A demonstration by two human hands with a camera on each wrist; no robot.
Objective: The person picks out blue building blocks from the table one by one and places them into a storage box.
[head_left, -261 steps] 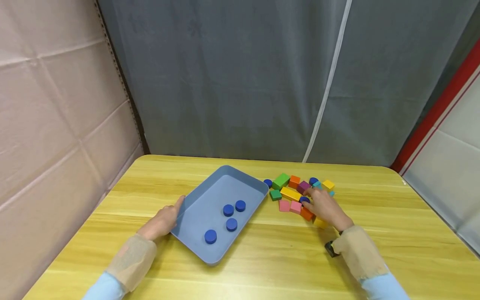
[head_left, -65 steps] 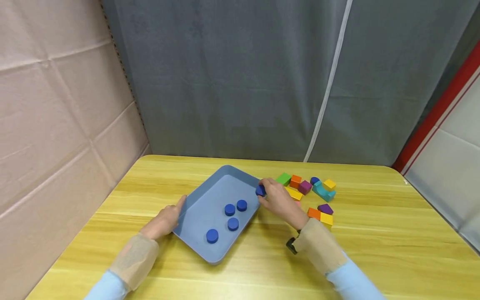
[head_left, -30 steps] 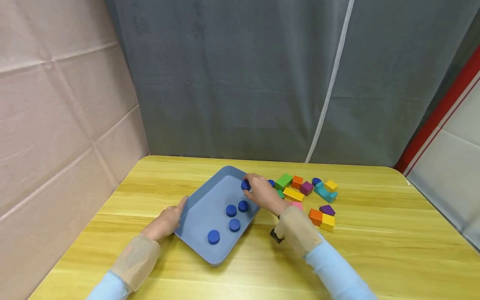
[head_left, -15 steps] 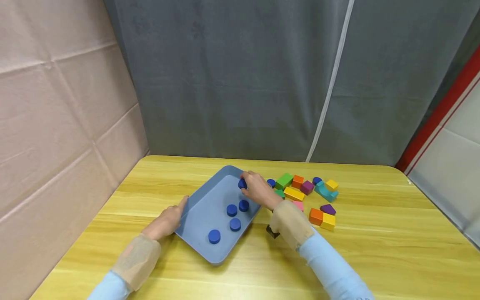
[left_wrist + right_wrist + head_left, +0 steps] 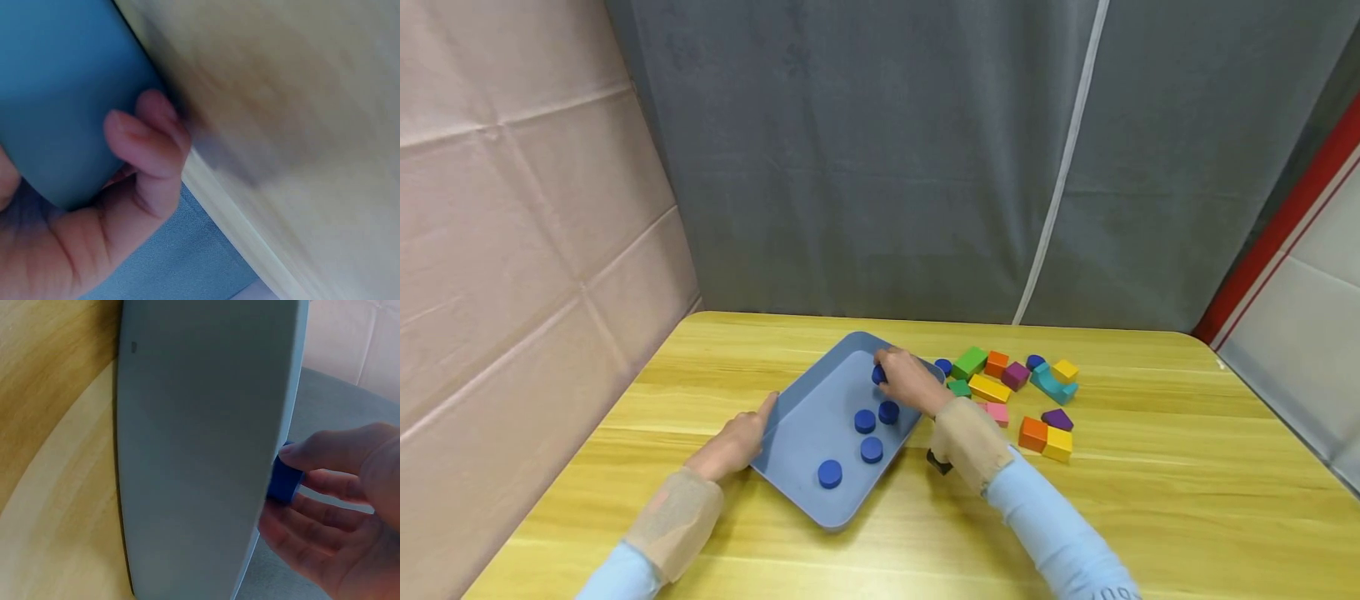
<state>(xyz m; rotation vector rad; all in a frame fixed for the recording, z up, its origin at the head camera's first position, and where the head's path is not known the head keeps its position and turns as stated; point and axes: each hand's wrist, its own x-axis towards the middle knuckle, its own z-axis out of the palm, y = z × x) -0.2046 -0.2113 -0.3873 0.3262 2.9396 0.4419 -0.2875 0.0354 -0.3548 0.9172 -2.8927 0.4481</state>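
Observation:
A blue-grey rectangular tray lies turned at an angle on the table. My left hand grips its left edge; in the left wrist view, curled fingers press the tray's outer wall. Between thumb and fingers my right hand pinches a blue round block, over the far right part of the tray. In the head view that hand partly covers the block. Several more blue round blocks lie flat in the tray's near right half.
Right of the tray lie loose blocks: a green block, a long yellow block, a teal arch, a purple block and others. Two blue round blocks, one beside the tray's rim, lie among them. A grey curtain hangs behind the table.
My right hand has gone from the loose blocks leftward over the tray's rim, carrying a blue round block, and has shifted slightly further left since half a second ago. The left hand stays on the tray.

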